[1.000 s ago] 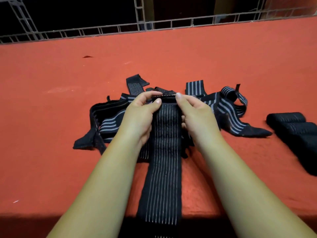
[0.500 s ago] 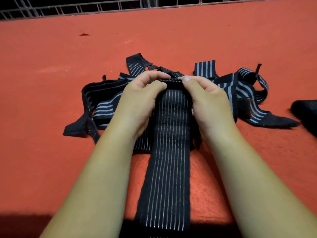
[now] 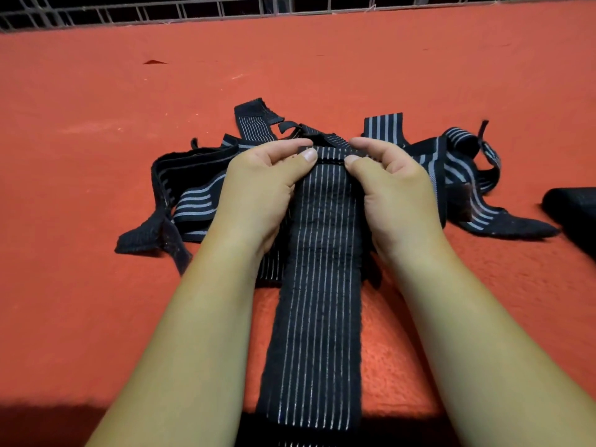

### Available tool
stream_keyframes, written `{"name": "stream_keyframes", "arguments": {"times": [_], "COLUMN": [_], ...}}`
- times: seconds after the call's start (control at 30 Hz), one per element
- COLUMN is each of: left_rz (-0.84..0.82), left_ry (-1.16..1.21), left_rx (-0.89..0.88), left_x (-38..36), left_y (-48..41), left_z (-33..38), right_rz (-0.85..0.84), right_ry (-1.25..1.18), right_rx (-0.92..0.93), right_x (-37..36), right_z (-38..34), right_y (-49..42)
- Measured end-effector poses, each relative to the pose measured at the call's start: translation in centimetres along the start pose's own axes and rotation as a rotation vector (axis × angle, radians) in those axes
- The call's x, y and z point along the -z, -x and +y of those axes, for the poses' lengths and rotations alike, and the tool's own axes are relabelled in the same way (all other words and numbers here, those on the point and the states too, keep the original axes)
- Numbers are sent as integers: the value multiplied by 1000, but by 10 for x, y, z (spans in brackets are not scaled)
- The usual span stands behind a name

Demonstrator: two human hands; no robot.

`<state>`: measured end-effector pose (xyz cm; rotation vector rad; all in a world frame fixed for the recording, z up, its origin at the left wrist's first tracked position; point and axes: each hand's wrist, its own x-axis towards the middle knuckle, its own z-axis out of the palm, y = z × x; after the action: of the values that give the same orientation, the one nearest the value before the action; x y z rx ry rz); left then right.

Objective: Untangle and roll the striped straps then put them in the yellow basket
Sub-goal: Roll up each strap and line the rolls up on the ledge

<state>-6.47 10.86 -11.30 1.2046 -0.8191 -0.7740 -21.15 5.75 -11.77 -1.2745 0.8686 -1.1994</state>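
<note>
Between both hands, strap (image 3: 319,285) runs lengthwise toward camera.

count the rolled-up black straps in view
1: a rolled black fabric strap at the right frame edge, beside the tangled black-and-white striped pile. The frame cuts it off, so others may be hidden.

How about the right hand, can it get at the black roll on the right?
Probably yes, once it lets go: the right hand pinches the striped strap, and only a flat strap tail lies before the black roll.
</note>
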Motion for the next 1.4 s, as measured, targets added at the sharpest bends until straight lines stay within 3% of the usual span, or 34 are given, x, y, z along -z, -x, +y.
{"name": "stream_keyframes", "arguments": {"times": [0.33,0.9,1.17,1.4], "left_rz": [-37,-75,-30,-63], "left_ry": [10,206,-51,-71], "left_rx": [-39,86,-74,-80], "left_x": [2,1,3,3], "left_y": [3,3,3,5], "left_z": [4,12,4,4], "right_rz": [-39,-31,-34,1], "right_ry": [162,-48,-35,119], "right_rx": [-13,-7,-20,34], "right_x": [2,0,2,4], "right_z": [2,6,4,11], "right_y": [0,-5,-2,-5]}}
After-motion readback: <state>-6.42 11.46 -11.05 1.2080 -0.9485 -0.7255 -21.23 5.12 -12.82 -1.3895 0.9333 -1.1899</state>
